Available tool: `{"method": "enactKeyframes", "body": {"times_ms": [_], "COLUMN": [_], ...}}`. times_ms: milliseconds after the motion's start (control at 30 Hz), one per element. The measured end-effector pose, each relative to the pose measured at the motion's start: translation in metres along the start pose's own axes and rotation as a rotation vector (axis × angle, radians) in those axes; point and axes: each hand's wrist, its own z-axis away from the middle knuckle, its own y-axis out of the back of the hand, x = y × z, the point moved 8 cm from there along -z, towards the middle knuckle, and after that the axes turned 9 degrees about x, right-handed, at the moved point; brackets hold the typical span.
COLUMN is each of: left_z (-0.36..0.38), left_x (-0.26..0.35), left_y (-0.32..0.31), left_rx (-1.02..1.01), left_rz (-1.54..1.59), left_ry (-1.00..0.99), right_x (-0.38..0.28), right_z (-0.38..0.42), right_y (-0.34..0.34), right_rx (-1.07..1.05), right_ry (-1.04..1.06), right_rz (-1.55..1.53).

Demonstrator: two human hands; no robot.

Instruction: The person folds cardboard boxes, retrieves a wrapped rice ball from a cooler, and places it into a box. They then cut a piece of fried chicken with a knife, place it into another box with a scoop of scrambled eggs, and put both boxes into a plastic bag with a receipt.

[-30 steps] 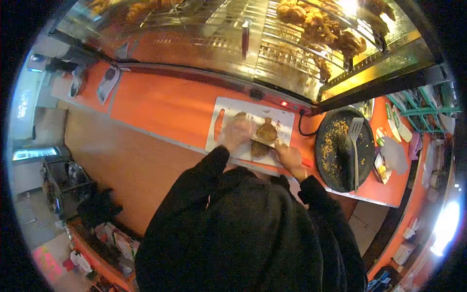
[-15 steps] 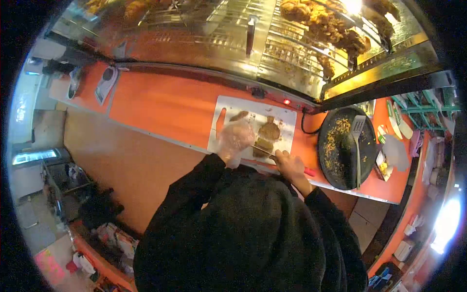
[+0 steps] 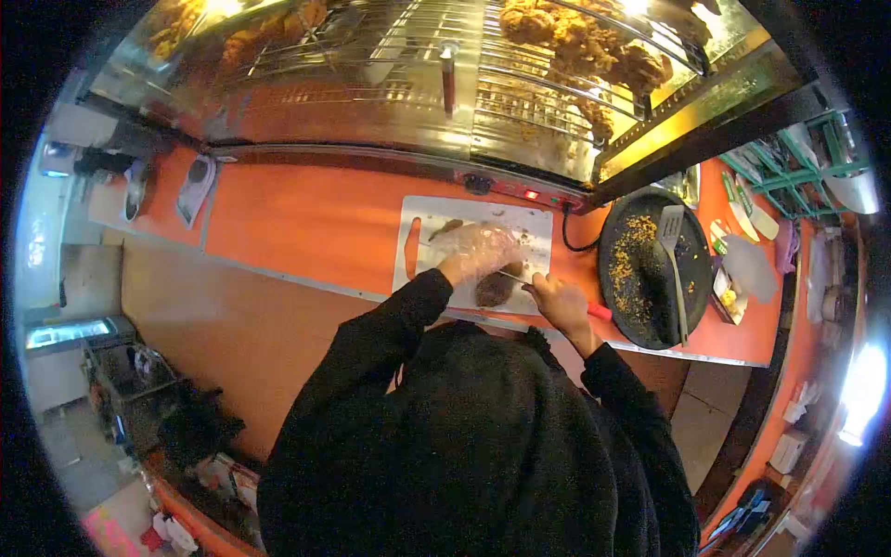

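Note:
My left hand (image 3: 487, 251), in a clear plastic glove, rests curled over a flat brown piece of food on the white cutting board (image 3: 436, 210). Most of that piece is hidden under the glove. My right hand (image 3: 561, 302) is wrapped round the red handle (image 3: 600, 311) of a knife (image 3: 512, 276). Its blade points left, reaching to the fingers of my left hand. Close below the blade lies a dark brown rounded piece (image 3: 494, 291), probably meat. A smaller brown strip (image 3: 447, 228) and crumbs lie farther up the board.
A black round pan (image 3: 640, 320) with orange crumbs and a grey slotted turner (image 3: 675, 241) stands right of the board. Behind the counter is a glass heated cabinet with fried food (image 3: 585, 46) on racks. A scale-like device (image 3: 195, 190) sits far left; green-handled utensils (image 3: 742, 200) lie right.
My left hand has moved right and now covers the round brown piece that showed before. The knife stays in my right hand, near the lower piece. The view has shifted slightly.

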Motion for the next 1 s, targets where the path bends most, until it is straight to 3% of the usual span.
{"method": "enactKeyframes", "body": {"times_ms": [33, 67, 167, 200, 300, 433, 500, 533, 600, 633, 667, 767, 800, 900, 967, 1000], "left_z": [0.001, 0.001, -0.003, 0.003, 0.008, 0.005, 0.003, -0.003, -0.011, -0.016, -0.013, -0.009, -0.012, -0.011, 0.003, 0.018], "left_x": [0.000, -0.006, -0.009, -0.009, -0.041, -0.030, -0.024, -0.001, -0.001, -0.001, -0.016, -0.008, -0.035, -0.004, 0.024, 0.032], "left_y": [0.000, 0.005, 0.029, -0.001, -0.056, -0.040, -0.017, 0.005, 0.000, 0.002, -0.011, -0.061, -0.099, -0.041, 0.022, 0.044], "left_rx": [-0.064, 0.159, 0.373, 0.528, 0.221, 0.524, 0.538, 0.411, 0.539, 0.613, 0.408, 0.402, 0.367, 0.427, 0.612, 0.745], "left_rz": [0.023, 0.279, 0.112, -0.325, -0.416, -0.359, -0.168, -0.300, -0.198, -0.149, -0.149, -0.664, -0.175, -0.305, -0.036, 0.082], "left_ry": [0.036, 0.012, 0.011, -0.227, 0.028, -0.029, 0.039, 0.005, -0.087, -0.137, 0.076, -0.178, -0.284, -0.219, -0.243, -0.278], "right_x": [0.001, 0.001, 0.000, -0.001, 0.016, 0.017, 0.021, 0.018, 0.012, 0.018, 0.028, 0.046, 0.041, 0.036, 0.031, 0.039], "right_z": [0.001, 0.002, -0.002, -0.005, -0.001, 0.006, 0.008, 0.004, -0.003, -0.001, 0.005, 0.009, 0.023, 0.017, 0.023, 0.032], "right_y": [0.002, 0.002, 0.004, 0.006, -0.036, -0.046, -0.045, -0.024, 0.022, 0.004, -0.028, -0.065, -0.070, -0.045, -0.016, -0.009], "right_rx": [0.005, 0.007, 0.013, 0.015, 0.006, -0.066, -0.040, -0.006, -0.066, -0.098, -0.127, -0.106, -0.117, -0.059, 0.070, -0.051], "right_ry": [-0.003, 0.003, -0.004, -0.028, -0.053, -0.108, -0.097, -0.101, -0.201, -0.179, -0.157, -0.152, -0.170, -0.165, -0.173, -0.348], "right_rz": [0.002, 0.008, 0.028, 0.039, 0.033, 0.017, 0.054, 0.038, 0.083, 0.082, 0.081, 0.115, 0.095, 0.025, -0.010, 0.013]}}
